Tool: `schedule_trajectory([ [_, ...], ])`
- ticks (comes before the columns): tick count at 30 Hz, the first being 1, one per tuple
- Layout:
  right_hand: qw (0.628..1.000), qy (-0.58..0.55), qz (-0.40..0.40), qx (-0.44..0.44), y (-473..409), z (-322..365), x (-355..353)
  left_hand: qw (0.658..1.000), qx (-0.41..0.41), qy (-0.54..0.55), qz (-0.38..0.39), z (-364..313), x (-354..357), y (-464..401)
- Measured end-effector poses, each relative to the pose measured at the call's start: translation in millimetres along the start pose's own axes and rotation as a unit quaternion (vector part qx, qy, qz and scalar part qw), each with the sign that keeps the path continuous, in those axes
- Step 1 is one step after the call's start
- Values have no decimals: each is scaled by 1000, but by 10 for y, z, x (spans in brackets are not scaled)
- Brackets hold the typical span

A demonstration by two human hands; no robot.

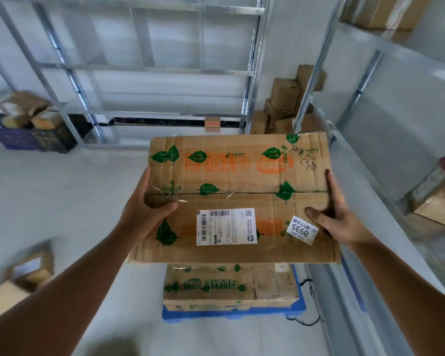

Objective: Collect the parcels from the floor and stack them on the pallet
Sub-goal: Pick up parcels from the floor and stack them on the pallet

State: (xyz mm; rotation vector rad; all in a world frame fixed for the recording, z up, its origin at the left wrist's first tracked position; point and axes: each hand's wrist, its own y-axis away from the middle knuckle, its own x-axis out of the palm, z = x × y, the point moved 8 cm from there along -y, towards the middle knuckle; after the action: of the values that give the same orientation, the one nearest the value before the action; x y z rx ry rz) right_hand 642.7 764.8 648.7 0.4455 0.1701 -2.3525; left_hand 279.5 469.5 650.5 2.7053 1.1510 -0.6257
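Note:
I carry a worn cardboard parcel (237, 181) with green leaf prints, orange lettering, a white shipping label and a sticker reading 8935. My left hand (145, 204) grips its left edge, thumb curled over the top. My right hand (337, 214) grips its right edge, thumb on top and fingers along the side. The parcel hangs in the air above the blue pallet (229, 313). On the pallet lie cardboard parcels (216, 286), partly hidden by the one I hold.
More parcels lie on the floor at the lower left (18, 281) and the right (437, 201). Metal shelving (149, 70) stands behind, with stacked boxes (283, 104) and a dark crate of parcels (34, 137). A black cable (306, 322) trails by the pallet.

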Motion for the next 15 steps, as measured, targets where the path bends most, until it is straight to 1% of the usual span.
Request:
schedule_trajectory([
  [2,1000,17,8,-4,-182,-85,37,1000,-9,-16,-16,50,40,-32],
  [5,998,-9,54,38,-400,-413,227,998,-42,-24,-27,283,101,-35],
  [8,994,-17,81,72,-544,-673,454,996,-84,-22,-24,669,152,-29],
  [11,990,-11,102,100,-652,-965,696,993,-118,-13,-5,1119,238,-111],
  [15,986,-2,99,132,-826,-1455,1049,986,-159,-5,42,1793,466,-406],
])
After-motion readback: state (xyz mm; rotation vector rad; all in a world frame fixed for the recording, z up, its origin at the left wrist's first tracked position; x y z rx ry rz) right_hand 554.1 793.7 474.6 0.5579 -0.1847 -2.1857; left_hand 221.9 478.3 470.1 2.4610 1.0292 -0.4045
